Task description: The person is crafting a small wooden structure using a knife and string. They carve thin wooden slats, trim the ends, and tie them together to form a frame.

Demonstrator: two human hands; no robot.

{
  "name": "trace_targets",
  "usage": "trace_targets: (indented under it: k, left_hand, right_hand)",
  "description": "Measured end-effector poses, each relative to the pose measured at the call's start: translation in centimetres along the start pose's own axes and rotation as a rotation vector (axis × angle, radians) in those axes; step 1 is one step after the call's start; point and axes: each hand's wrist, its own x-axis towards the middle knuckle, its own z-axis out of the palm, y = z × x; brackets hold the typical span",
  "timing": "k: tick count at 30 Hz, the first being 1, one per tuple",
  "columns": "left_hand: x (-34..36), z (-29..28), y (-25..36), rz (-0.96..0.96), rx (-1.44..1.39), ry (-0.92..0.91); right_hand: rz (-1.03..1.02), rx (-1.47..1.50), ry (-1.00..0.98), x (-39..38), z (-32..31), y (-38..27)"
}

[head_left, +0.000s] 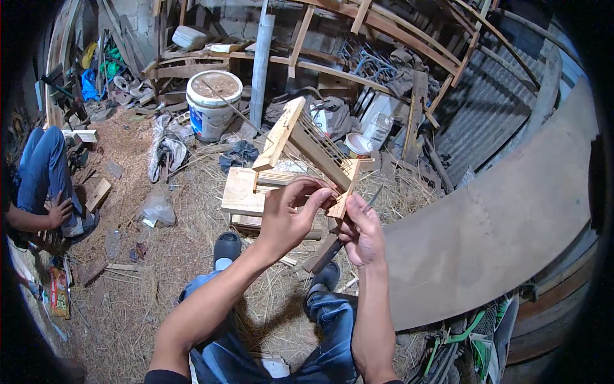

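A slatted wooden frame (318,159), with thick end blocks and thin sticks between them, is tilted up in front of me. My left hand (289,214) is closed, thumb and fingertips pinched at its near end block; whether they also hold a thin stick is hidden. My right hand (364,233) grips the same end block, thumb pressed against its side. A narrow pointed blade (373,198) sticks out beside the right fingers, and a dark wooden handle (322,253) shows below them, seemingly one knife held in that hand. Under the frame lies a pale wooden block piece (243,191) with slats.
Straw and shavings cover the ground (192,256). A white bucket (214,105) stands at the back, with a smaller tub (358,145) to its right. A large curved brown sheet (486,224) fills the right side. At far left another person's hand (61,210) rests near their knee.
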Motion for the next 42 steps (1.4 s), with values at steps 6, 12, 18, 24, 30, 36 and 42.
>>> trace_targets:
  k: [6,12,18,24,30,36,42]
  left_hand:
    - [0.0,0.1,-0.5,0.028,-0.033,-0.021]
    - [0.2,-0.1,-1.2,0.089,0.085,-0.068]
    - [0.1,0.0,-0.4,-0.014,-0.028,-0.039]
    - [-0.1,0.3,-1.0,0.042,-0.054,0.005]
    - [-0.1,0.4,-1.1,-0.007,-0.096,0.001]
    - [-0.2,0.4,-0.5,-0.019,-0.008,0.012]
    - [-0.2,0.4,-0.5,-0.040,-0.063,-0.011]
  right_hand:
    - [-0.009,-0.029,-0.002,0.1,-0.1,0.1]
    - [0.001,-0.038,0.011,0.0,-0.4,0.2]
    - [-0.007,-0.024,0.012,0.0,0.0,0.0]
    - [-0.017,-0.033,0.010,-0.1,0.0,0.1]
    - [-0.018,-0.044,0.014,-0.1,0.3,0.0]
    - [-0.040,-0.056,0.002,0.0,0.1,0.1]
    - [-0.051,-0.040,0.009,0.1,0.1,0.4]
